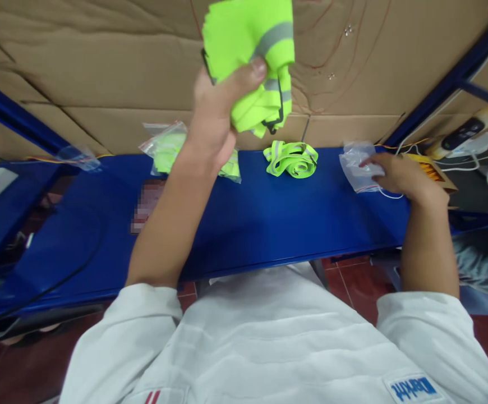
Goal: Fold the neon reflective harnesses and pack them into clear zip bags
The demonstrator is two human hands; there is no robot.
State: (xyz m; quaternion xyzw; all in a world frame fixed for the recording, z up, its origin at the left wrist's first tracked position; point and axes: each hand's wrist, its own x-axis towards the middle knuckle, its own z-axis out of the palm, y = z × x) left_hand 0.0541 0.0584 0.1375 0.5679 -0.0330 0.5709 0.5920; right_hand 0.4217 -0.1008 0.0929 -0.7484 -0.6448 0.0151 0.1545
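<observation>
My left hand (214, 118) is closed around a folded bundle of neon-yellow reflective strap (248, 45), raised above the blue table (244, 224). Grey stripes and black fittings show on the bundle. At the right, my right hand (399, 174) reaches over a clear plastic zip bag (355, 168), fingers apart; whether they touch the bag is hard to tell. Between the hands lies a coiled neon-yellow strap (297, 160) with grey stripes. Behind my left wrist, a clear bag with neon-yellow material (170, 151) is partly hidden by my arm.
Cardboard (134, 67) lines the back, between blue metal frame bars (433, 95). On the right are an open cardboard box (435, 171) with orange contents, white cables (458, 166) and a yellow-black device (465, 134). A blurred-out card (145, 205) lies near my left forearm.
</observation>
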